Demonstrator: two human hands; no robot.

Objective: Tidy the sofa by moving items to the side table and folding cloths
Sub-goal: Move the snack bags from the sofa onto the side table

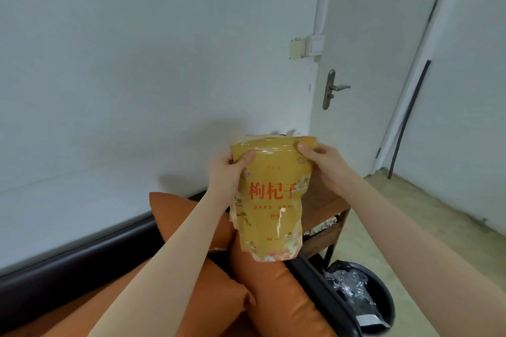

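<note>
both hands, left [229, 169] and right [324, 164], pinch the top corners of the pouch [271, 197] above the cushions [262, 293], short of the table [325, 208]; glossy film could slip, dropping it toward the bin [356, 298].

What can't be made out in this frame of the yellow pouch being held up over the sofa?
- Top of the wooden side table: head view, mostly covered by the yellow printed plastic pouch and right hand.
- Pouch's small print: blurred; its left edge is covered by the left hand.
- Orange sofa cushions: partly hidden by both forearms, cut off at the bottom edge.
- Contents of the black bin: only crumpled plastic shows.
- Cloths: none in view.
</note>
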